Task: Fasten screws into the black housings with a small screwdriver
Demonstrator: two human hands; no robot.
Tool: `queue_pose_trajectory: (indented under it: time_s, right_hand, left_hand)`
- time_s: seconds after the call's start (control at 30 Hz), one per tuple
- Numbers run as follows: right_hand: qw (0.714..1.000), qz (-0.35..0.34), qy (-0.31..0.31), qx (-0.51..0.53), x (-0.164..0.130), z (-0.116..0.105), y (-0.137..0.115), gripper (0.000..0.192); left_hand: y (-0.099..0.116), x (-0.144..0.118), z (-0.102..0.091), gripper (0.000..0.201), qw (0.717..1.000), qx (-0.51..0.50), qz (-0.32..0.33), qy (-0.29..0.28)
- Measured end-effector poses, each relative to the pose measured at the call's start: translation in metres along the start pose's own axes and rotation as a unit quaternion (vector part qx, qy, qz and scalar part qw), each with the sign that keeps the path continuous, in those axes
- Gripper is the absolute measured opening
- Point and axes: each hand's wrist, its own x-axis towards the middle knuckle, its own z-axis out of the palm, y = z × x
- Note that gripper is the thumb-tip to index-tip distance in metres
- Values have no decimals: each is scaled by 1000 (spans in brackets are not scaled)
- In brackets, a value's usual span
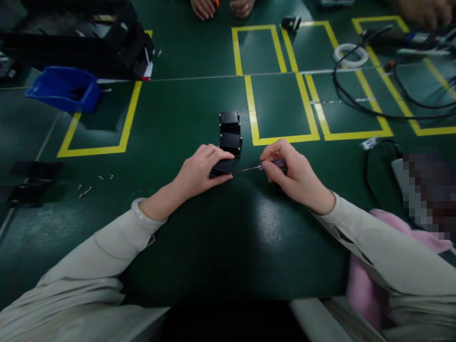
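My left hand (201, 168) is closed around a small black block (222, 167), pressing it on the green table. In my right hand (290, 168) is a screwdriver (276, 164) with a clear purplish handle, pinched between thumb and fingers. Its thin shaft points left, and the tip meets the block's right side near my left fingertips. Just beyond the held block stand two similar black blocks, a nearer one (230, 142) and a farther one (230, 119), in a row. Small bright screws show at their corners.
Several loose screws (84, 191) lie at the left, near more black parts (30, 185). A blue bin (64, 89) sits beside a large black rack (89, 42). At the right are a white tape ring (350, 55) and black cables (356, 102). Another person's hands (223, 7) are across the table.
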Motion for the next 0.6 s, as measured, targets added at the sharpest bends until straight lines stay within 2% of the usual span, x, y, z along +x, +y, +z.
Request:
queue_pose_trajectory:
  time_s: [0.3,0.5,0.6]
  right_hand:
    - [1000,9,-3,0,-1,-1,0,12]
    - [1000,17,-7,7,-1,0,0,5]
    - [1000,12,-3,1,-1,0,0,14]
  left_hand:
    - [0,1,0,42,1000,0,-6,-4]
    - [0,1,0,41,1000,-2,2,0]
    - [0,0,0,41,1000,2,3,3]
